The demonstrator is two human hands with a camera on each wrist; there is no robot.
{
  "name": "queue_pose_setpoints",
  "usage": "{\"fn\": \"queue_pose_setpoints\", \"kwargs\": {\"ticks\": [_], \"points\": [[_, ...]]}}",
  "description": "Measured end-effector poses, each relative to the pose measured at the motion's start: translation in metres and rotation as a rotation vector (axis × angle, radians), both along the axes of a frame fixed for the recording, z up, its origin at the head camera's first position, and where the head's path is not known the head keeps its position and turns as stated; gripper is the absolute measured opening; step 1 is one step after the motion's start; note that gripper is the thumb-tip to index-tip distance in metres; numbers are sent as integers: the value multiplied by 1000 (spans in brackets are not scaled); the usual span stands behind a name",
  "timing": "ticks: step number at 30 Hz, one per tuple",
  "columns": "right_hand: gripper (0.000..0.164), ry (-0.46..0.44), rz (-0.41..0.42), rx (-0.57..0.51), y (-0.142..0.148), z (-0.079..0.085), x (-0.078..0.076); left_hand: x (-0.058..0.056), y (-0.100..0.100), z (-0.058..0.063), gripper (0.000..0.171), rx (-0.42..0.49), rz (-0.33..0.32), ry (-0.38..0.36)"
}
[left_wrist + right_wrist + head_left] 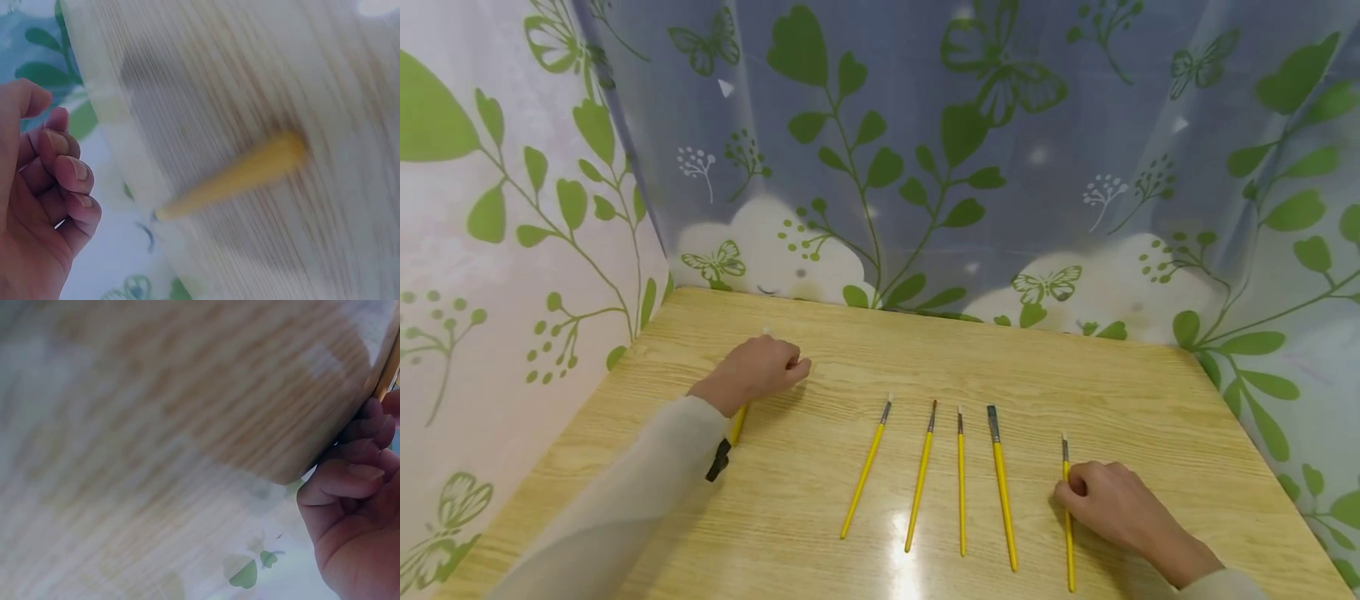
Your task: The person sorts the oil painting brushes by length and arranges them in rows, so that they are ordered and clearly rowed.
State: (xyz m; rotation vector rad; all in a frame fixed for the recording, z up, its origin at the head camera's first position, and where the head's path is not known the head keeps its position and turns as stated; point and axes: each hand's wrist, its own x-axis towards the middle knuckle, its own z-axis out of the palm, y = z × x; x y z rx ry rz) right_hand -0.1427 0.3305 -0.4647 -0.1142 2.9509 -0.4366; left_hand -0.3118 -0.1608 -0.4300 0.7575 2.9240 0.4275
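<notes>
My left hand (760, 372) hovers over a yellow-handled paintbrush (740, 425) at the left of the table. In the left wrist view that brush's thick handle (237, 175) lies apart from the loosely curled fingers (75, 172), which hold nothing. The pale tip of the brush peeks out beyond the hand in the head view. On the right, my right hand (1112, 500) pinches a thin yellow paintbrush (1070, 550) by its upper handle, bristles pointing away from me. Part of a yellow handle (389, 369) shows beside its curled fingers at the edge of the right wrist view.
Between the hands, several yellow paintbrushes lie side by side: a white-tipped one (867, 475), a brown-tipped one (921, 492), a thin one (962, 492) and a wide flat one (1003, 500). The wooden table (850, 350) meets a leaf-patterned curtain (910, 183) behind.
</notes>
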Motion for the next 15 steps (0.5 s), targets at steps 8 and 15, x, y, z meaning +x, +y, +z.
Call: {"fn": "queue_pose_setpoints", "kwargs": {"ticks": [8, 15], "points": [[38, -8, -6, -9, 1, 0, 0, 14, 33, 3, 47, 24, -78, -33], [39, 9, -4, -5, 1, 0, -1, 28, 65, 2, 48, 51, -116, -47]]}}
